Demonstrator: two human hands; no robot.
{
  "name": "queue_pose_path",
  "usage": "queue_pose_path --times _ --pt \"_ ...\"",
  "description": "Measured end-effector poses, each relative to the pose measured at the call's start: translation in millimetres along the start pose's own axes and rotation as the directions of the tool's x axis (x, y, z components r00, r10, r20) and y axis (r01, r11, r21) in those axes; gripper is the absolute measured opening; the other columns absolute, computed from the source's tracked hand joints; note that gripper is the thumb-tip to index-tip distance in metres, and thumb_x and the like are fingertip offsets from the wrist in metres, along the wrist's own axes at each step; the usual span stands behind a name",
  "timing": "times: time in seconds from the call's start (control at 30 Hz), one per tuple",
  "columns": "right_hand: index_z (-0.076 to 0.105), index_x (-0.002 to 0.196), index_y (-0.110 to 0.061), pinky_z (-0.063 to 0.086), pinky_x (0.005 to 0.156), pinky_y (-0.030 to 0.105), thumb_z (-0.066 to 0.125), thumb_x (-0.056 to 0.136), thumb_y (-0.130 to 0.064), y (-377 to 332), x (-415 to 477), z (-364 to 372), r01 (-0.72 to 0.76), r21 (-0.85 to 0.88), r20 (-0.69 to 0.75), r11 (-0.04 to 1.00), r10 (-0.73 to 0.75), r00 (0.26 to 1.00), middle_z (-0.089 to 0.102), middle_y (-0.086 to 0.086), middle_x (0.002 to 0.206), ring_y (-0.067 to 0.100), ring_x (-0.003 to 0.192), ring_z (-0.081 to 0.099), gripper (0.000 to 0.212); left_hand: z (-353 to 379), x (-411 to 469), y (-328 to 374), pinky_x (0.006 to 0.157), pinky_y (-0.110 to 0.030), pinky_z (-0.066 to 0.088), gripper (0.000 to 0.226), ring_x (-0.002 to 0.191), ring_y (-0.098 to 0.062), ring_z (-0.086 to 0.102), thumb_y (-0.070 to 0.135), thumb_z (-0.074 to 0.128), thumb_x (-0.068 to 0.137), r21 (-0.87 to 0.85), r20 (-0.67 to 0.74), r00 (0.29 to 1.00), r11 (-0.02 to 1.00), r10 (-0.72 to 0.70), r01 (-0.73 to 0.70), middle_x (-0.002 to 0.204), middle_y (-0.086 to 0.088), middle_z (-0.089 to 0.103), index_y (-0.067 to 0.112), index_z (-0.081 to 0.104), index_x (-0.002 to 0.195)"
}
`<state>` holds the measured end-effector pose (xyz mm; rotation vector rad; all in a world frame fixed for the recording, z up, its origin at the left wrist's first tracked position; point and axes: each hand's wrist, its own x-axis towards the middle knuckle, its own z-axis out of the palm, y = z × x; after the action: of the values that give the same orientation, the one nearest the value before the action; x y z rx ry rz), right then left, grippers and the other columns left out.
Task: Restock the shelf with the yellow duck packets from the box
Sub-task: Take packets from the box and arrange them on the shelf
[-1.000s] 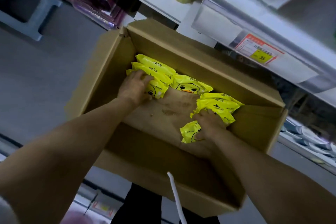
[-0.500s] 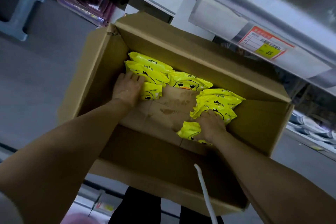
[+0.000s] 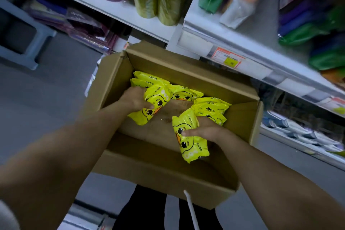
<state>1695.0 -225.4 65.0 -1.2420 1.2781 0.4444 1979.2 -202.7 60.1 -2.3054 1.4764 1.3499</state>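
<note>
Box (image 3: 168,170) brown cardboard, open-topped. Left hand (image 3: 134,99) fingers curled round glossy pillow-shaped duck packet (image 3: 155,101); right hand (image 3: 205,130) grips second packet (image 3: 192,147).

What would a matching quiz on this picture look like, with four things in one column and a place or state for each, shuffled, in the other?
Things:
1. left hand
2. right hand
3. price tag
4. box

Places or states:
a. stuck on the shelf edge
b. brown cardboard, open at the top
c. grips the far packet
d. grips the near packet

Pairs: 1-c, 2-d, 3-a, 4-b
</note>
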Motion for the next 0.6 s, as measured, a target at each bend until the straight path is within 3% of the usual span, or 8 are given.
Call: queue_pose_path --times 0.13,0.23,0.3,0.37,0.43,0.6 --pt "0.069 0.11 -0.033 0.049 0.097 0.032 0.092 0.062 -0.039 -16 -32 -3 0.05 0.033 -0.007 0.998 -0.05 0.999 0.071 -0.015 0.109 0.009 0.106 0.065 0.054 -25 -29 17 0.088 -0.031 0.047 0.047 0.111 -0.028 0.061 0.041 0.081 0.074 -0.059 -0.015 1.0 0.998 0.026 -0.027 0.115 -0.007 0.069 0.018 0.068 0.113" --pt "0.062 0.106 -0.039 0.047 0.077 0.012 0.089 0.07 -0.021 -28 -64 -12 0.118 0.023 -0.002 0.993 -0.118 0.993 0.067 -0.023 0.099 -0.005 0.093 0.062 0.049 -36 -58 29 0.085 -0.029 0.047 0.042 0.107 -0.026 0.063 0.038 0.081 0.075 -0.112 -0.027 0.999 0.993 0.041 -0.044 0.112 -0.007 0.07 0.015 0.069 0.108" --pt "0.062 0.1 -0.038 0.044 0.067 0.009 0.089 0.071 -0.019 -29 -82 -20 0.142 -0.017 -0.023 0.99 -0.142 0.99 0.065 -0.024 0.091 -0.007 0.085 0.061 0.044 -40 -79 39 0.079 -0.026 0.045 0.03 0.099 -0.023 0.063 0.034 0.083 0.075 -0.156 -0.049 0.998 0.987 0.04 -0.048 0.105 -0.006 0.07 0.019 0.069 0.097" --pt "0.064 0.096 -0.034 0.047 0.074 0.019 0.091 0.068 -0.025 -28 -101 -29 0.169 -0.09 -0.078 0.982 -0.176 0.981 0.067 -0.02 0.091 0.005 0.09 0.065 0.039 -43 -104 52 0.075 -0.025 0.044 0.026 0.092 -0.019 0.063 0.033 0.083 0.074 -0.175 -0.075 0.996 0.983 0.046 -0.058 0.095 -0.002 0.069 0.021 0.067 0.09" --pt "0.067 0.095 -0.032 0.049 0.084 0.025 0.091 0.067 -0.027 -24 -119 -40 0.198 -0.138 -0.132 0.97 -0.216 0.967 0.07 -0.013 0.096 0.012 0.096 0.067 0.038 -45 -130 67 0.076 -0.026 0.047 0.034 0.093 -0.02 0.065 0.036 0.084 0.072 -0.163 -0.114 0.992 0.984 0.06 -0.078 0.092 0.001 0.068 0.016 0.069 0.097" --pt "0.071 0.085 -0.029 0.053 0.087 0.028 0.094 0.059 -0.033 -2 -187 -71 0.317 -0.177 -0.236 0.932 -0.352 0.905 0.073 -0.009 0.093 0.013 0.088 0.069 0.035 -41 -210 118 0.074 -0.027 0.047 0.033 0.089 -0.019 0.064 0.036 0.083 0.073 -0.11 -0.262 0.96 0.985 0.103 -0.136 0.092 0.0 0.07 0.016 0.069 0.096"
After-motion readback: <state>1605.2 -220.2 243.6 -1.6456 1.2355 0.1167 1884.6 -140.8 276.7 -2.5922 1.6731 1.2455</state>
